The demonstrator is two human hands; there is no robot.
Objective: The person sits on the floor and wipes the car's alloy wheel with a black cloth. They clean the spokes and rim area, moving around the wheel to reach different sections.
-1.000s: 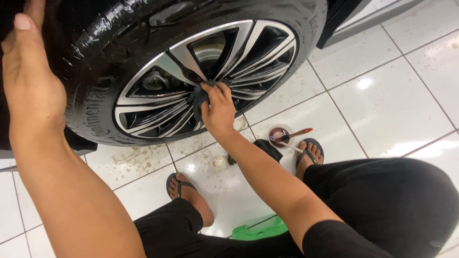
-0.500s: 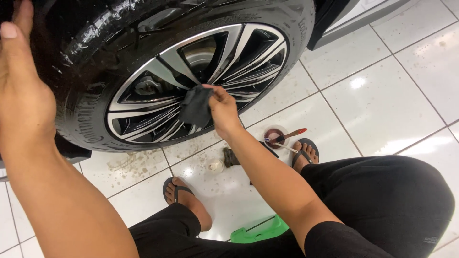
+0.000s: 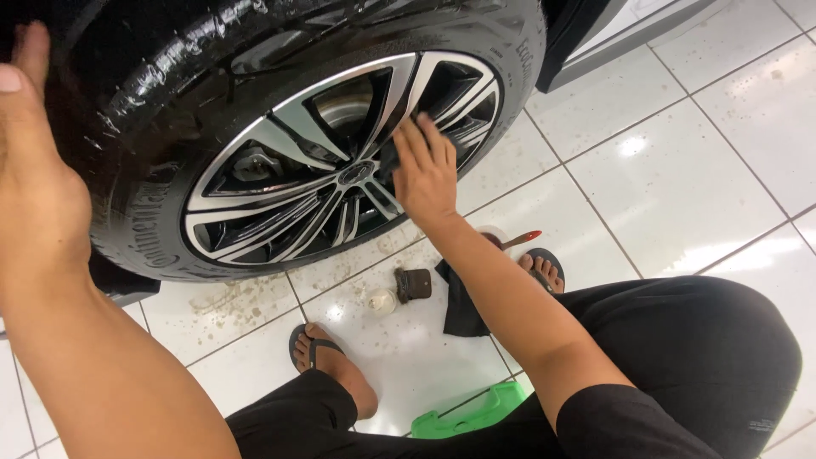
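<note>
A car wheel with a silver and black spoked rim (image 3: 280, 178) and a wet black tyre (image 3: 136, 212) fills the upper left. My right hand (image 3: 425, 170) presses a dark cloth (image 3: 393, 153) against the spokes at the rim's right side, just right of the hub. My left hand (image 3: 38, 178) rests flat on the wet black bodywork above the tyre at the far left, fingers together and pointing up.
White glossy floor tiles (image 3: 680, 170) lie all around. A second dark cloth (image 3: 463, 302), a small dark pad (image 3: 414, 284), a small pale round lid (image 3: 382, 299) and a red-handled brush (image 3: 520, 240) lie between my sandalled feet. A green low stool (image 3: 472, 412) sits under me.
My right hand has moved with the cloth from the lower middle of the rim up and to the right across the spokes. The left hand stays on the bodywork.
</note>
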